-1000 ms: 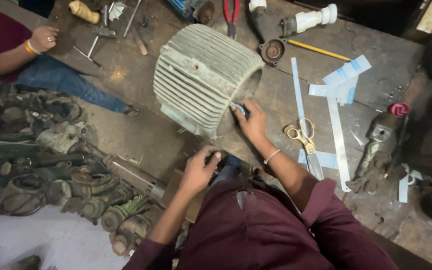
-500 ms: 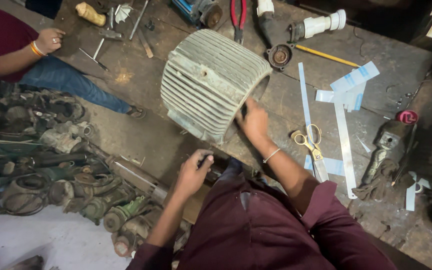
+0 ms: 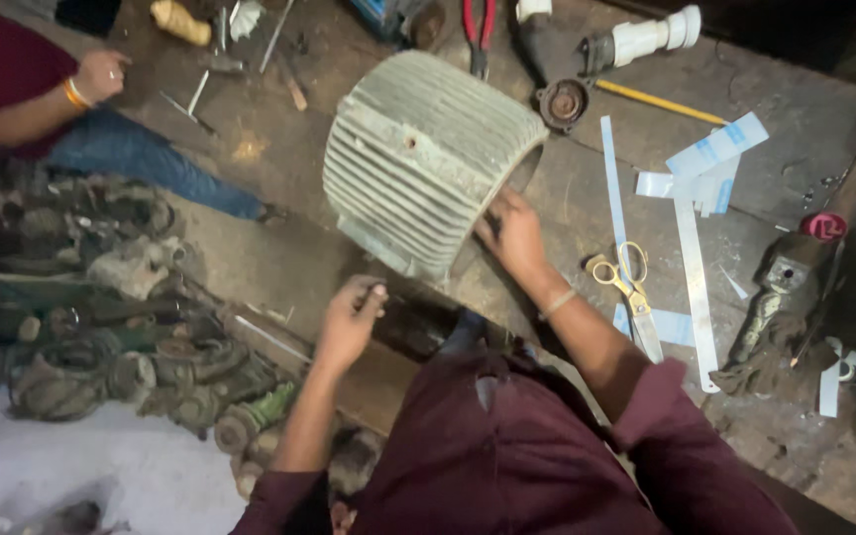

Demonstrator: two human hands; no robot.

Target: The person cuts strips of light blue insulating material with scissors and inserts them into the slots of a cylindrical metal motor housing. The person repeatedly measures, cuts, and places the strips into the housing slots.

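A grey finned motor housing (image 3: 418, 149) lies on its side on the dirty workbench (image 3: 250, 248). My right hand (image 3: 512, 233) rests against the housing's near open rim, fingers curled on a small dark object I cannot make out. My left hand (image 3: 349, 322) hovers lower left of the housing, fingers loosely curled, seemingly pinching something small near its fingertips. A dark part lies just right of that hand.
Yellow-handled scissors (image 3: 626, 282) and white and blue paper strips (image 3: 691, 258) lie to the right. Red pliers (image 3: 478, 30), a white fitting (image 3: 646, 35) and a yellow pencil (image 3: 661, 104) sit at the top. Another person's hand (image 3: 101, 74) is top left. Old motor parts (image 3: 101, 337) pile up at left.
My left hand has lifted from the dark part near my lap and moved up toward the housing. My right hand stays at the housing rim. The view has shifted slightly.
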